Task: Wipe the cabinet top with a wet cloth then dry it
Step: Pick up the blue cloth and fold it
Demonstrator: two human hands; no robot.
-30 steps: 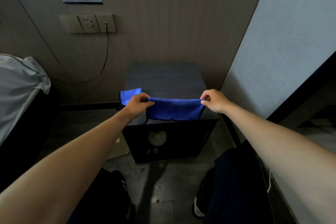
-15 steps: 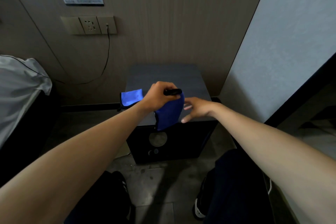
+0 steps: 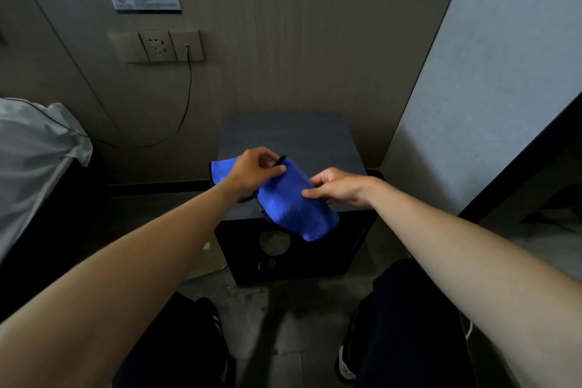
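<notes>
A small dark cabinet stands against the wall, its grey top [image 3: 293,138] mostly bare. Both hands hold a folded blue cloth [image 3: 296,208] above the cabinet's front edge. My left hand [image 3: 255,172] pinches its upper end, where a dark hem shows. My right hand [image 3: 338,187] grips its right side with thumb and fingers. The cloth's lower end hangs in front of the cabinet's black face. A second blue cloth [image 3: 222,168] lies at the top's front left corner, partly hidden behind my left hand.
A bed with a white sheet [image 3: 34,154] is at the left. A cable [image 3: 185,104] hangs from the wall socket [image 3: 157,46] beside the cabinet. A pale wall [image 3: 488,72] closes the right side. My legs and shoes are on the floor below.
The cloth was stretched wide between both hands. My left hand then gathered it alone, and my right hand has now come back and gripped its side. The cloth sits folded and tilted.
</notes>
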